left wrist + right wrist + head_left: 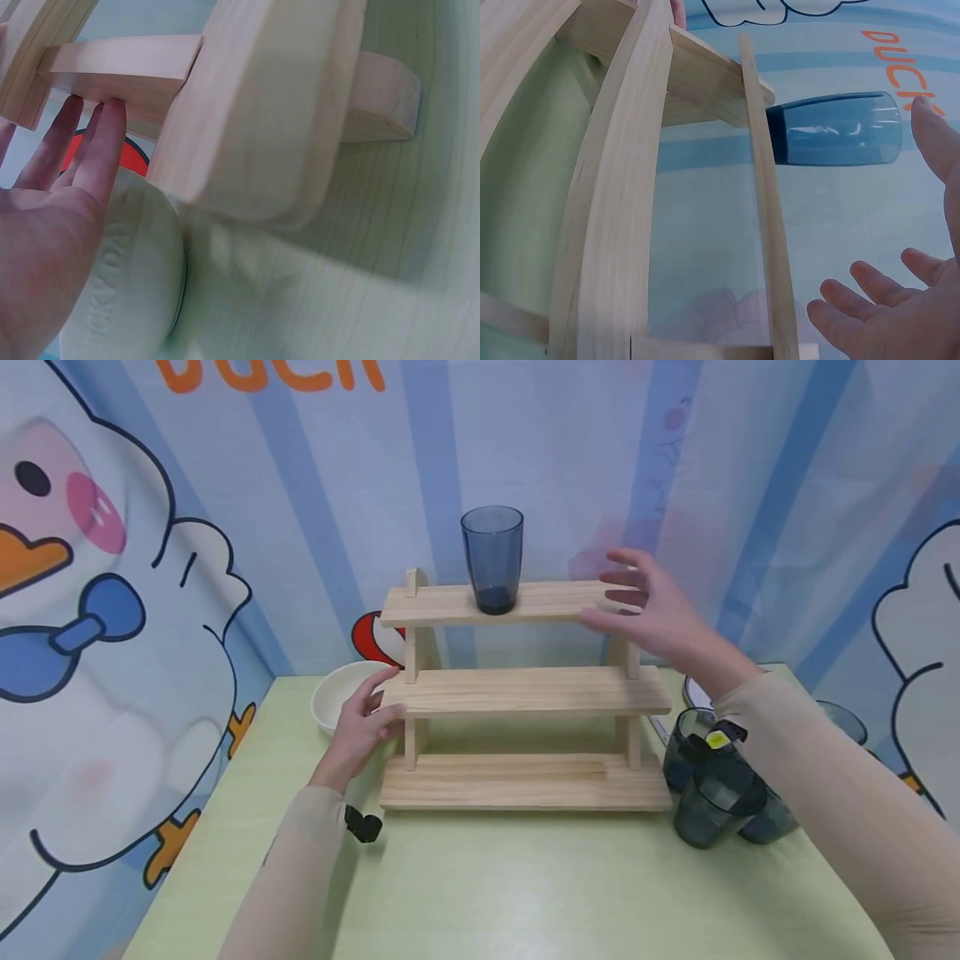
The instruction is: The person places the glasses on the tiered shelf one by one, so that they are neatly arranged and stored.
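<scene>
A three-tier wooden shelf rack (517,692) stands on the table, and a single blue-tinted glass (492,556) is upright on its top board, left of the middle. My left hand (360,731) is at the rack's left side by the middle board. In the left wrist view its extended fingers (105,154) touch the wooden upright (124,64). Near the top board's right end, my right hand (651,606) is raised with fingers spread and holds nothing. The right wrist view shows the glass (836,129) apart from that hand.
Several dark tinted glasses (720,802) cluster right of the rack, partly behind my right sleeve. A white bowl (330,697) sits behind my left hand. A printed duck curtain (337,493) hangs behind the pale green table (525,885).
</scene>
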The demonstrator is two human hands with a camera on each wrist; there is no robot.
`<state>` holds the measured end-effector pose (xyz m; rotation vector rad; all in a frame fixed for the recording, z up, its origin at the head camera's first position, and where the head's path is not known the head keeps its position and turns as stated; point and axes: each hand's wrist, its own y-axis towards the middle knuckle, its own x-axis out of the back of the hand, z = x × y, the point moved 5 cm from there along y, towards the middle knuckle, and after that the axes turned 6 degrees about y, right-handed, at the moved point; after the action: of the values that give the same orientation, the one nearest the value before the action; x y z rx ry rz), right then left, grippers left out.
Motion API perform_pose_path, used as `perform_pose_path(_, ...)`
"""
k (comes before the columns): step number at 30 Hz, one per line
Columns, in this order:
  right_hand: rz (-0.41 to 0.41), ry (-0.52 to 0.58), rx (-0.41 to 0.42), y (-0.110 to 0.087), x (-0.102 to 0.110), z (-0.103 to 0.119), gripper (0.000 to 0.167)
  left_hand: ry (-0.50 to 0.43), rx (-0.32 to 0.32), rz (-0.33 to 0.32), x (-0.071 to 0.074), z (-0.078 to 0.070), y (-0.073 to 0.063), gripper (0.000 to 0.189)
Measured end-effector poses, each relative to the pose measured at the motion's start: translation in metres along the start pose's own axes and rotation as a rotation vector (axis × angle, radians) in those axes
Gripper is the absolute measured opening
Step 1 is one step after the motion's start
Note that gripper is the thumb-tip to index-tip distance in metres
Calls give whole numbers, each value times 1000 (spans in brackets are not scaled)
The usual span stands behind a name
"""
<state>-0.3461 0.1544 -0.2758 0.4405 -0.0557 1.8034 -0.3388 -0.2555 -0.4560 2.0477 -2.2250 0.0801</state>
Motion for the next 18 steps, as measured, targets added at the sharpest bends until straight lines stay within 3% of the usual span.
perform_pose_path(9, -43, -20, 15, -33, 37, 2, 90, 4, 2, -5, 0, -1, -1, 69)
perform_pose_path(18, -64, -164, -23, -69, 70, -12, 87, 7, 17, -3, 0, -2, -1, 67)
